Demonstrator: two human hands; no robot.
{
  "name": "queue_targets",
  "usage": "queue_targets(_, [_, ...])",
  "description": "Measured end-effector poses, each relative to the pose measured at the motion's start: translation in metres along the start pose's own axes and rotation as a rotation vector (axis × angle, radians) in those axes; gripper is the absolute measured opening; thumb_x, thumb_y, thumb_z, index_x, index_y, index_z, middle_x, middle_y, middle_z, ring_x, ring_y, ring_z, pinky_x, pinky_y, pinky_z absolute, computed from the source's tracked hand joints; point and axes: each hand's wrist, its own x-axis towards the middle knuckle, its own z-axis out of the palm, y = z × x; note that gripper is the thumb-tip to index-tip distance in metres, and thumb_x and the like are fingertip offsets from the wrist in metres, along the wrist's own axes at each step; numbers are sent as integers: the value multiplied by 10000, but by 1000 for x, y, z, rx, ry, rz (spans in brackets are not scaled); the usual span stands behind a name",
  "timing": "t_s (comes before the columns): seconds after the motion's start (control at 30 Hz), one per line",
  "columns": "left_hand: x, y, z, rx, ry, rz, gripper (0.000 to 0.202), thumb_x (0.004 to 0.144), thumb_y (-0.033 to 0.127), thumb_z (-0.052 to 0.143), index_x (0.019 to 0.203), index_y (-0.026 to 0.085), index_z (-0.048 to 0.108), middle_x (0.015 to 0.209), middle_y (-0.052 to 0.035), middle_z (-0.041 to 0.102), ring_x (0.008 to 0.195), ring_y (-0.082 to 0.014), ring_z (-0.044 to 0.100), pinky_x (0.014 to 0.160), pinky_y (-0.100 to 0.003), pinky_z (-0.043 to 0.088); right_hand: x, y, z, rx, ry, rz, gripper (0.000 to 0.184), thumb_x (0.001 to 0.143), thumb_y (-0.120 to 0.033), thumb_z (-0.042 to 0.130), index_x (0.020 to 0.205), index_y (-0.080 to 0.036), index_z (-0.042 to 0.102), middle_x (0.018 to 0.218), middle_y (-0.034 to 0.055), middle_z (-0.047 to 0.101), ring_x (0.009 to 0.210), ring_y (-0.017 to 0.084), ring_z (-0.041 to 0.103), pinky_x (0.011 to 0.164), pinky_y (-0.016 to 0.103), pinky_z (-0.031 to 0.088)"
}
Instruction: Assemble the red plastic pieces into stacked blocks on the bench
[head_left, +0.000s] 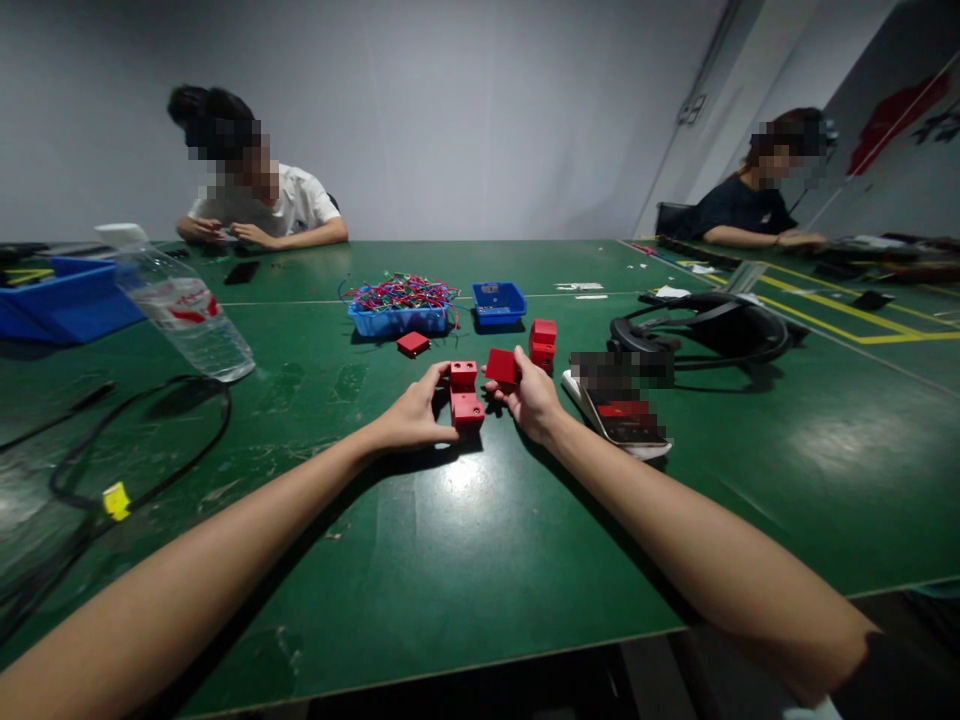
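Note:
My left hand [411,415] is closed around a pair of red blocks [466,396] that stand stacked on the green table [465,540], thumb and fingers pinching them. My right hand [534,398] grips another red block [501,366] just to the right of that pair. Two more red blocks [543,342] stand stacked just beyond my right hand. A flat red piece [412,344] lies alone further back on the left.
A blue tray of coloured wires [401,305] and a small blue tray [499,302] sit behind the blocks. A phone [626,415] lies right of my right hand, a black headset [705,335] beyond it. A water bottle [184,310] and black cable [135,440] lie left. Two people sit at the far side.

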Motion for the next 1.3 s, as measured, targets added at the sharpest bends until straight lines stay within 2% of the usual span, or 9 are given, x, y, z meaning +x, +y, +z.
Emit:
queue_targets(0.17, [0, -2, 1, -10, 11, -20, 916, 618, 270, 826, 1385, 172, 336, 1412, -190, 495, 1289, -324, 523, 1114, -508, 381, -3, -2, 1, 26, -5, 38, 225, 952, -231, 404, 842, -149, 582, 573, 3, 649, 442, 127, 620, 412, 196, 425])
queue_targets(0.47, [0, -2, 0, 7, 18, -5, 907, 608, 239, 823, 1381, 175, 352, 1406, -184, 504, 1299, -324, 515, 1127, -518, 365, -3, -2, 2, 22, -14, 44, 198, 889, -224, 414, 829, -144, 584, 601, 22, 663, 463, 139, 627, 415, 200, 422])
queue_targets(0.73, [-1, 1, 0, 3, 20, -10, 903, 615, 271, 821, 1386, 179, 358, 1405, -180, 507, 1281, -315, 529, 1118, -514, 376, -2, -5, -1, 98, -33, 43, 284, 880, -254, 312, 698, -177, 515, 494, 10, 591, 356, 120, 492, 352, 207, 325])
queue_targets(0.97, [-1, 1, -1, 26, 19, -24, 916, 597, 264, 816, 1388, 167, 363, 1398, -183, 514, 1274, -319, 532, 1115, -505, 375, -3, -3, 0, 115, -30, 24, 237, 843, -257, 362, 718, -175, 546, 511, 11, 613, 391, 130, 526, 369, 211, 350])
queue_targets(1.13, [-1, 3, -1, -5, 14, -9, 909, 606, 285, 818, 1390, 181, 369, 1400, -180, 518, 1279, -328, 529, 1114, -521, 373, -1, 1, 0, 72, -18, -26, 141, 832, -229, 496, 814, -168, 621, 641, 4, 693, 521, 137, 653, 435, 196, 408])
queue_targets(1.3, [-1, 3, 0, -2, 23, -25, 903, 600, 269, 824, 1383, 201, 379, 1393, -163, 526, 1282, -328, 525, 1120, -531, 366, -3, 1, 0, 47, -27, -78, 72, 793, -184, 601, 836, -180, 659, 706, -3, 714, 615, 123, 674, 529, 200, 488])
